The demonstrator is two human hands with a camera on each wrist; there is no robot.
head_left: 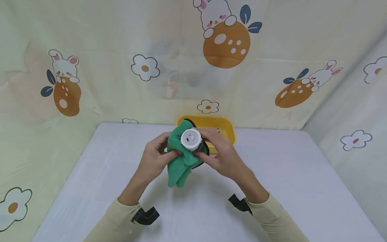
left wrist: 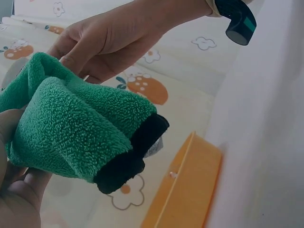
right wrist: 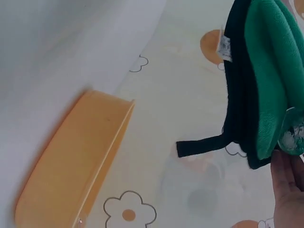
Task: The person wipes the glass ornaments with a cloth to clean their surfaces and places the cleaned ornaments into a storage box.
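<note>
Both hands hold a green terry cloth (head_left: 178, 168) with black edging, raised over the table and bunched around a small clear container with a white round top (head_left: 191, 139). My left hand (head_left: 154, 154) grips the cloth from the left, thumb across its front. From the right, my right hand (head_left: 222, 153) pinches the container, its thumb below the white top and its fingers above. In the left wrist view the cloth (left wrist: 71, 123) hides most of the container. The right wrist view shows its clear side (right wrist: 292, 135) against the cloth.
Behind the hands a yellow tray (head_left: 228, 126) stands at the table's far edge, with something small inside. The white table (head_left: 272, 174) meets a hanging curtain (head_left: 115, 33) printed with rabbits and flowers at the back. Black bands (head_left: 146, 215) sit at both wrists.
</note>
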